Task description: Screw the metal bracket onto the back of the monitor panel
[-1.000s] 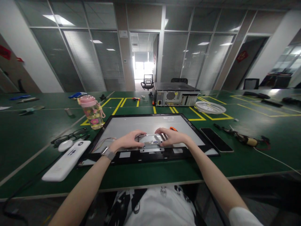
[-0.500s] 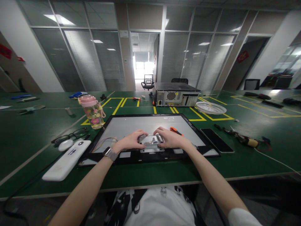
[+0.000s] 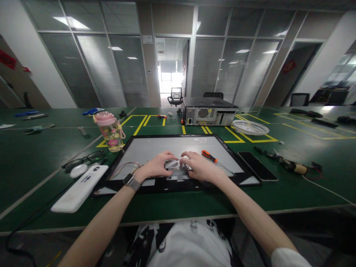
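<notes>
Right-hand grip (image 3: 202, 167) partly hides the metal bracket (image 3: 175, 164).

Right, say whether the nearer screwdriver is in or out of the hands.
Out: the screwdriver lies on the panel, ungripped, just beyond the right hand.

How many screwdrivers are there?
2 clear ones: a screwdriver on the panel beside the right hand, another farther back, left of the computer case. The orange thing at its corner may be a third.

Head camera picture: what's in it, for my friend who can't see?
Someone's left hand and right hand hold a silver metal piece by the near edge of a black-framed panel on a green table. A screwdriver lies on the panel.
</notes>
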Tool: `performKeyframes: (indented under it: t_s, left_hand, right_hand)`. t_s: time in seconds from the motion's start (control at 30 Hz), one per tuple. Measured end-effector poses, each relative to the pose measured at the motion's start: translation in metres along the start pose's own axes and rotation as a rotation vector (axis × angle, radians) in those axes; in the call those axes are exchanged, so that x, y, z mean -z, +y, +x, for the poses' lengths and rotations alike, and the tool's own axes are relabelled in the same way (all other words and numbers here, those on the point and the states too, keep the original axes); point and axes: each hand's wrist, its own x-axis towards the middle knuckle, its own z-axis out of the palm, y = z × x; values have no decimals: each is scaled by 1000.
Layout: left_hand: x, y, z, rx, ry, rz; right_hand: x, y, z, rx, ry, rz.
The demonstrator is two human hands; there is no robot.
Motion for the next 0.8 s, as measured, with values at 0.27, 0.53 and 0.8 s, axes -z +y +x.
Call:
performKeyframes:
  t_s: [0.27, 0.53, 0.8]
  left_hand:
    - [0, -2, 0, -2, -14, 14]
    - [2, -3, 3, 12, 76, 0]
    - [2, -10, 6, 37, 216, 59]
  right_hand:
    - [-1, 1, 0, -16, -18, 130]
    - [20, 24, -4, -365, 174, 103]
    - [2, 54, -20, -821, -155, -33]
